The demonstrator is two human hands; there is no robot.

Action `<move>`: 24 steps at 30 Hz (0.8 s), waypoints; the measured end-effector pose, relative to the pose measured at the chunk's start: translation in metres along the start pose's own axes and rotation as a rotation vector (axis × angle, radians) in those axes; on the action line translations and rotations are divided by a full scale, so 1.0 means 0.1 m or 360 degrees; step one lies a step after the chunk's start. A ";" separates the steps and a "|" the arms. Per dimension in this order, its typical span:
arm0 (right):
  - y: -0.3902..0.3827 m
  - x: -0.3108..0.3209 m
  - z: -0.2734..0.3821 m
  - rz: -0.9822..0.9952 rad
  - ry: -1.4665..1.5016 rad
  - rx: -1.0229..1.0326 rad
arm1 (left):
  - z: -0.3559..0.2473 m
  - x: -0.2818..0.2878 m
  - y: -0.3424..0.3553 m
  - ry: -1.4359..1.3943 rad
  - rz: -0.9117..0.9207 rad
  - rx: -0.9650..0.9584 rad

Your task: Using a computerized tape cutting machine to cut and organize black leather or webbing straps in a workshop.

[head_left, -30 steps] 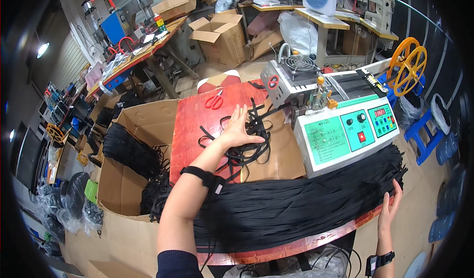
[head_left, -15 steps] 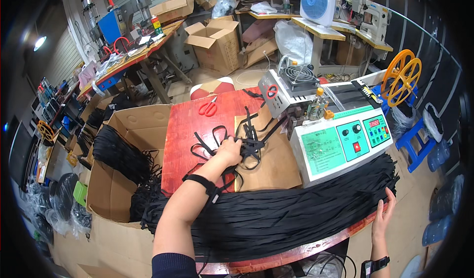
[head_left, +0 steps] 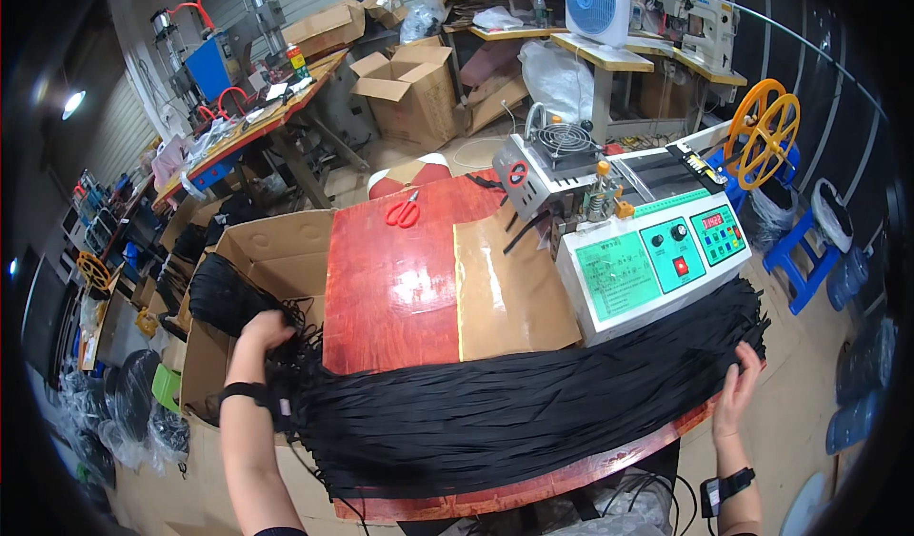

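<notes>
My left hand (head_left: 269, 329) is at the near inner side of a cardboard box (head_left: 278, 238), its fingers curled down on loose black straps (head_left: 303, 331). The fingertips are partly hidden among the strands. A thick folded bundle of black straps (head_left: 228, 295) hangs over the box's left wall. Along the table's front lies a long, wide bundle of flat black straps (head_left: 514, 412). My right hand (head_left: 738, 393) rests against the right end of that bundle, fingers stretched out and holding nothing.
A white strap-cutting machine with a green panel (head_left: 657, 269) stands on the red table (head_left: 386, 298), beside a brown cardboard sheet (head_left: 509, 293). Red scissors (head_left: 404, 212) lie at the table's far side. Orange reels (head_left: 764, 134) and a blue stool (head_left: 800, 260) are at the right.
My left hand has moved left from the table's middle to the box. The loose black straps it was gathering are off the table top. My right hand stays at the bundle's end.
</notes>
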State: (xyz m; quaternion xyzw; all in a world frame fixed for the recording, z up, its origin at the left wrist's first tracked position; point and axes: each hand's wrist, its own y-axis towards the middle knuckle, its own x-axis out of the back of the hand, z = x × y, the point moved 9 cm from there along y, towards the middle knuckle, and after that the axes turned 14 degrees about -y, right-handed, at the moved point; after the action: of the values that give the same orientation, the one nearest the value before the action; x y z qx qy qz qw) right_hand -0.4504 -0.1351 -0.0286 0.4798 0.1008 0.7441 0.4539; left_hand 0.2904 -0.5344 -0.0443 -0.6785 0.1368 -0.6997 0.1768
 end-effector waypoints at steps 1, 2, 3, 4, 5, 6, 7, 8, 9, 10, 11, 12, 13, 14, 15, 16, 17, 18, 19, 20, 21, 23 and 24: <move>-0.09 -0.08 0.14 0.0011 -0.0007 0.0132 | -0.38 0.30 -0.05 -0.0472 -0.0519 -0.0370; -0.22 -0.15 0.26 0.0023 -0.0042 0.0250 | -0.94 0.48 -0.20 -0.0759 -0.0560 -0.0380; -0.33 -0.16 0.39 0.0052 -0.0071 0.0340 | -1.41 0.59 -0.31 -0.1127 -0.0590 -0.0592; -0.44 -0.20 0.51 0.0081 -0.0092 0.0433 | -1.73 0.61 -0.23 -0.1217 -0.0594 -0.0713; -0.53 -0.24 0.56 0.0105 -0.0067 0.0482 | -1.98 0.56 -0.04 -0.1441 -0.0477 -0.0834; -0.60 -0.28 0.58 0.0139 -0.0041 0.0492 | -2.26 0.54 0.07 -0.1663 -0.0350 -0.0955; -0.64 -0.29 0.54 0.0147 -0.0037 0.0457 | -2.62 0.55 0.00 -0.1876 -0.0193 -0.0954; -0.68 -0.32 0.50 0.0157 -0.0012 0.0427 | -2.93 0.56 -0.13 -0.2079 -0.0047 -0.0938; -0.71 -0.37 0.45 0.0164 -0.0001 0.0389 | -3.16 0.56 -0.12 -0.2178 0.0033 -0.0992; -0.72 -0.40 0.46 0.0171 -0.0028 0.0391 | -3.37 0.53 -0.06 -0.2274 0.0110 -0.1044; -0.73 -0.40 0.49 0.0160 -0.0006 0.0416 | -3.53 0.52 -0.01 -0.2338 0.0126 -0.1085; -0.72 -0.40 0.52 0.0150 0.0018 0.0441 | -3.66 0.51 0.05 -0.2400 0.0141 -0.1125; -0.72 -0.38 0.53 0.0143 0.0024 0.0445 | -3.77 0.52 0.06 -0.2370 0.0127 -0.1106; -0.71 -0.38 0.52 0.0170 0.0028 0.0430 | -3.87 0.53 0.09 -0.2320 0.0075 -0.1104; -0.71 -0.40 0.51 0.0198 0.0034 0.0415 | -3.92 0.56 0.17 -0.2316 -0.0008 -0.1179; -0.71 -0.39 0.49 0.0191 0.0033 0.0412 | -3.99 0.59 0.21 -0.2309 -0.0083 -0.1259; -0.71 -0.41 0.47 0.0208 0.0035 0.0403 | -4.05 0.58 0.27 -0.2309 -0.0065 -0.1274; -0.71 -0.42 0.45 0.0225 0.0039 0.0395 | -4.08 0.57 0.34 -0.2305 -0.0067 -0.1279; -0.73 -0.42 0.43 0.0211 0.0033 0.0400 | -4.17 0.55 0.33 -0.2248 0.0059 -0.1328; -0.73 -0.43 0.42 0.0210 0.0033 0.0394 | -4.26 0.52 0.32 -0.2189 0.0184 -0.1374; -0.72 -0.43 0.41 0.0209 0.0018 0.0396 | -4.30 0.47 0.39 -0.2101 0.0174 -0.1369; -0.72 -0.45 0.40 0.0212 0.0001 0.0396 | -4.35 0.41 0.44 -0.2141 0.0191 -0.1341; -0.71 -0.46 0.40 0.0204 -0.0007 0.0403 | -4.37 0.39 0.48 -0.2185 0.0205 -0.1314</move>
State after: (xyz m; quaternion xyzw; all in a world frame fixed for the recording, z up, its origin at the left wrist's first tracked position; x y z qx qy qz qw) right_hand -0.3707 -0.1413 -0.0777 0.5404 0.1620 0.7518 0.3414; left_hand -0.1432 -0.6153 -0.0480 -0.9587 0.2842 -0.0078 -0.0036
